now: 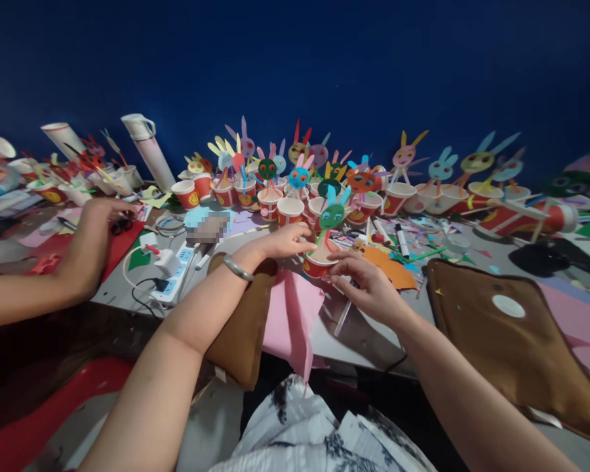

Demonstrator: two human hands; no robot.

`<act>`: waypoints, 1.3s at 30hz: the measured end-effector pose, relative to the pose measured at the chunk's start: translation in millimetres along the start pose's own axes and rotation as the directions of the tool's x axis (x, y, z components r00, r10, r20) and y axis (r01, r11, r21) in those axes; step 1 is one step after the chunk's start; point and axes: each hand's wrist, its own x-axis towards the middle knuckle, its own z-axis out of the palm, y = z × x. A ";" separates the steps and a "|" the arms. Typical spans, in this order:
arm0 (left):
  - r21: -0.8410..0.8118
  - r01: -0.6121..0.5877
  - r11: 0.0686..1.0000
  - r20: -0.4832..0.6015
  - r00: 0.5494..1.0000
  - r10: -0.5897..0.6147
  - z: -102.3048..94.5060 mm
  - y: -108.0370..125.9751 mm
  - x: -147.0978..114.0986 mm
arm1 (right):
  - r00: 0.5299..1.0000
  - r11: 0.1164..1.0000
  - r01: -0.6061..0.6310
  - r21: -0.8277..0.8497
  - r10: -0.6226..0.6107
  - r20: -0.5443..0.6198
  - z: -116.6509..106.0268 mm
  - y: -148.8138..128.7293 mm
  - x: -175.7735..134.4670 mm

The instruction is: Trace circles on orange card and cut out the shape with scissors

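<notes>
A red and white paper cup [316,269] stands near the table's front edge, between my two hands. From it rises a green paper rabbit face [332,216] with light blue ears, on a strip stem. My left hand [291,241], a bangle on its wrist, curls its fingers against the cup's left rim. On the other side, my right hand [366,283] has its thumb and fingers closed at the cup's right wall. Pink paper [295,314] hangs over the edge just below the cup.
Several cups with paper rabbits [270,196] line the back. A power strip [179,272] and thermos [150,151] stand left; a brown pad [501,341] lies right. At left, another person's hand [103,213] holds black scissors [122,224]. Markers [402,240] and orange paper [391,267] lie nearby.
</notes>
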 end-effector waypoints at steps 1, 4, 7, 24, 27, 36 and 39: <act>-0.011 0.009 1.000 0.019 1.000 -0.009 -0.7 0.1 -0.6 | 1.000 1.000 -0.001 0.005 0.001 0.004 -0.5 0.1 0.1; -0.037 0.020 0.999 0.061 0.998 -0.017 -3.9 3.1 -3.7 | 1.000 1.000 -0.010 0.014 0.010 0.017 -2.0 0.2 -0.3; -0.032 0.022 0.999 0.099 0.995 -0.019 -7.1 9.8 -7.4 | 0.999 1.000 -0.027 -0.002 0.028 0.032 -3.0 0.1 -1.4; 0.064 0.011 0.998 0.231 0.973 -0.025 -9.2 25.6 -18.2 | 0.997 0.999 -0.019 -0.043 0.022 0.080 -4.9 -3.5 -1.5; 0.080 0.063 0.995 0.266 0.961 -0.083 -11.6 24.8 -18.6 | 0.998 0.999 -0.019 -0.025 0.021 0.066 -3.9 -2.8 -1.8; 0.021 0.213 0.977 0.299 0.931 -0.210 -9.4 27.6 -19.9 | 0.997 0.998 -0.056 0.018 0.055 0.057 -1.3 1.3 -3.8; -0.009 0.233 0.972 0.275 0.936 -0.221 -7.8 27.7 -19.9 | 0.994 0.995 -0.083 0.054 0.079 0.070 -2.7 1.8 -3.9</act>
